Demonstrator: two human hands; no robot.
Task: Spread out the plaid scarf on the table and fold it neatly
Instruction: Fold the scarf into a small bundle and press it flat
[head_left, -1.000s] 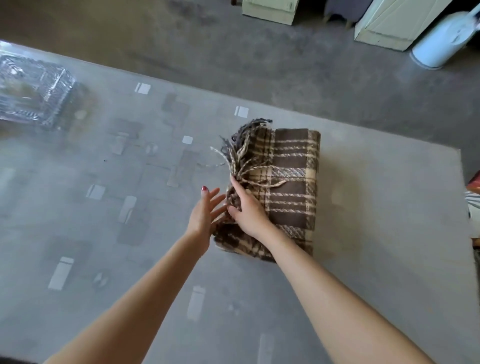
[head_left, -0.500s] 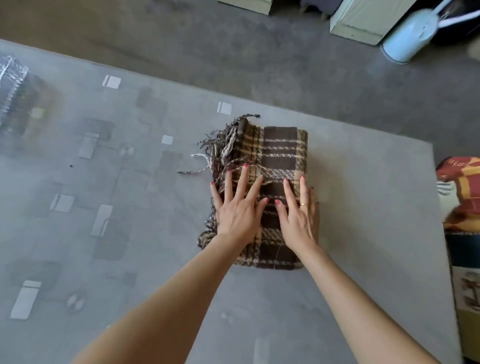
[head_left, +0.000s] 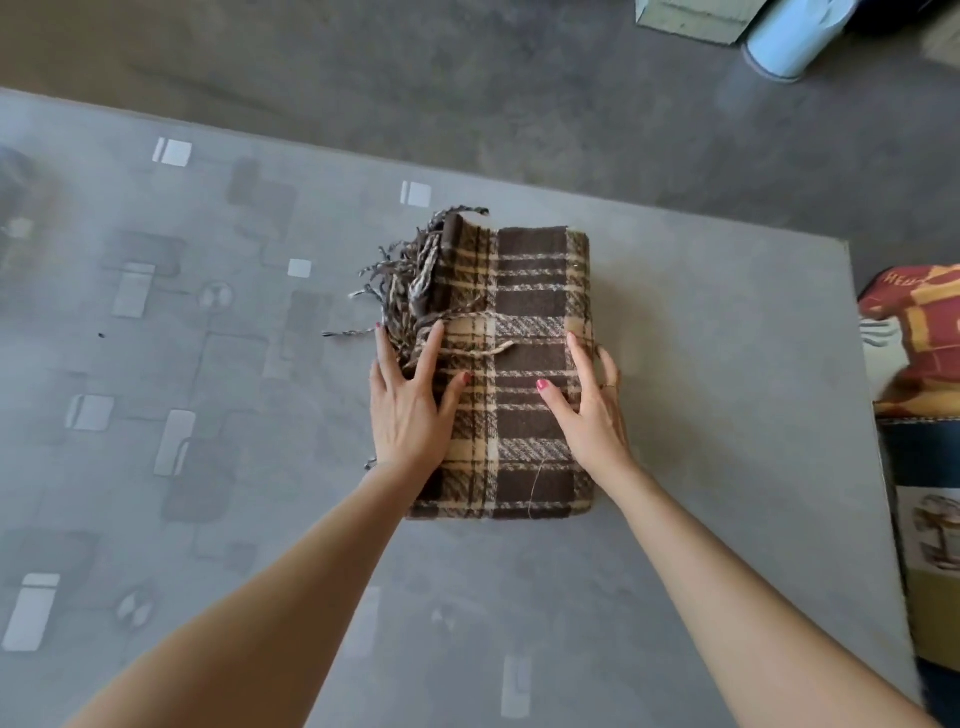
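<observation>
The brown and cream plaid scarf (head_left: 524, 291) lies folded into a thick rectangle on the grey glass table (head_left: 727, 364), with its fringe bunched along the left side. My left hand (head_left: 410, 410) lies flat on the scarf's left edge, fingers spread over the fringe. On the scarf's right edge rests my right hand (head_left: 592, 410), fingers apart, thumb on top and the other fingers along the side. Neither hand grips the cloth; both press against it.
The table's far edge runs just behind the scarf and its right edge lies close to the right. A red and yellow cushion (head_left: 919, 338) sits beyond that right edge. On the floor behind stand a pale cylindrical bin (head_left: 795, 36) and a light cabinet base (head_left: 691, 21).
My hands have slid apart from the middle of the scarf to its left and right edges. The view has drawn closer to the scarf.
</observation>
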